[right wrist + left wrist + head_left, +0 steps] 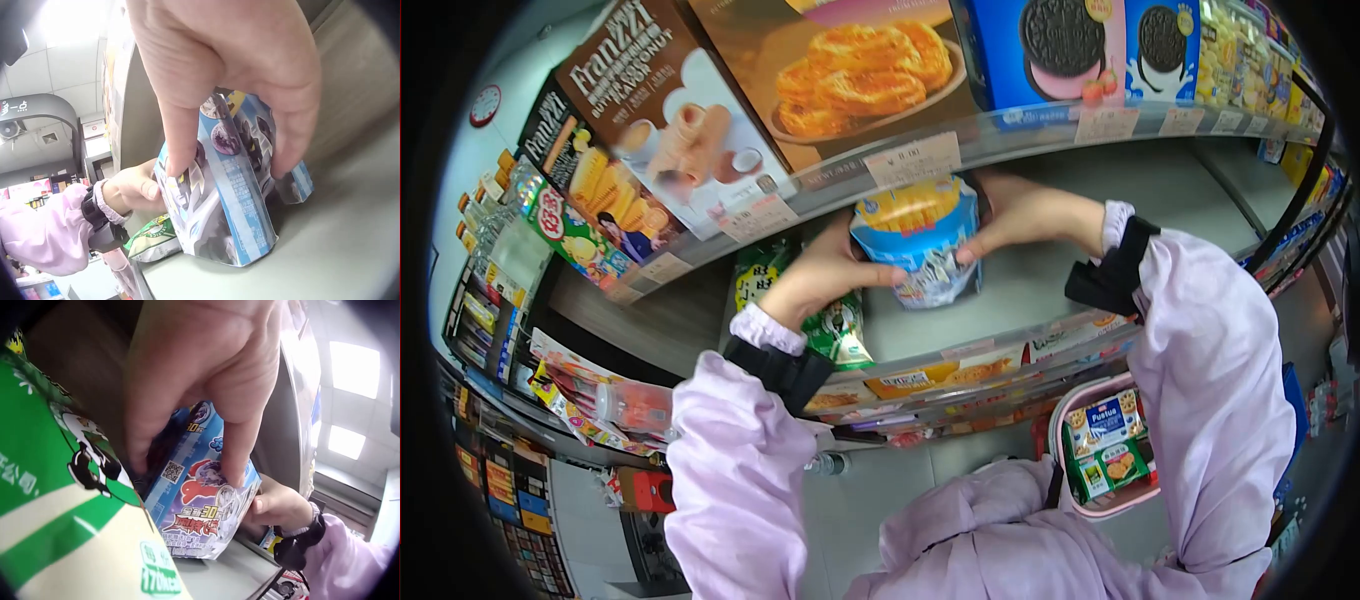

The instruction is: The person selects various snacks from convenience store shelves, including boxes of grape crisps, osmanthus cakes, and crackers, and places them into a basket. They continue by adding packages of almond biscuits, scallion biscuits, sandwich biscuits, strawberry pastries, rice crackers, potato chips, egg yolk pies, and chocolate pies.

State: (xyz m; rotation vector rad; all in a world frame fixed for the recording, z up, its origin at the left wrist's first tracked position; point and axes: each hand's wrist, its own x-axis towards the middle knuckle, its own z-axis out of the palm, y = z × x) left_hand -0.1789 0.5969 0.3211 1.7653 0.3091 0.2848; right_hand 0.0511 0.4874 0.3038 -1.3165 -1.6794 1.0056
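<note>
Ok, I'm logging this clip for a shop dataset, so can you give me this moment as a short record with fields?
left hand: grips one side of the blue bag, thumb in front
right hand: grips the bag's other side
blue bag: stands on the shelf, between both hands
green bag: on the same shelf, beside the blue bag, under the left hand
basket: below the shelf, by the right arm, with boxes inside
above: a shelf of biscuit boxes with price tags
</note>
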